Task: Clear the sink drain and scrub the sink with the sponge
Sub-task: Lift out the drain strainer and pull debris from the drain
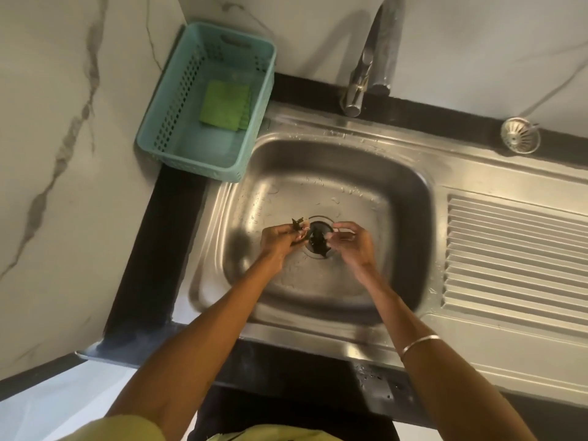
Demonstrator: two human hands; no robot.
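Note:
The steel sink (397,198) has a round drain (319,237) at its middle, with dark leafy debris (318,240) lying in the opening. My left hand (280,238) is at the drain's left edge, its fingers shut on a small dark scrap of debris (297,223). My right hand (351,241) hovers at the drain's right edge with fingers curled and apart, holding nothing I can see. The green sponge (224,106) lies in a teal basket (165,128) at the sink's back left corner.
A chrome tap (372,58) stands behind the basin. The metal drain strainer (520,135) sits on the back ledge at the right. A ribbed draining board (515,249) lies right of the basin. Marble walls close the left and back.

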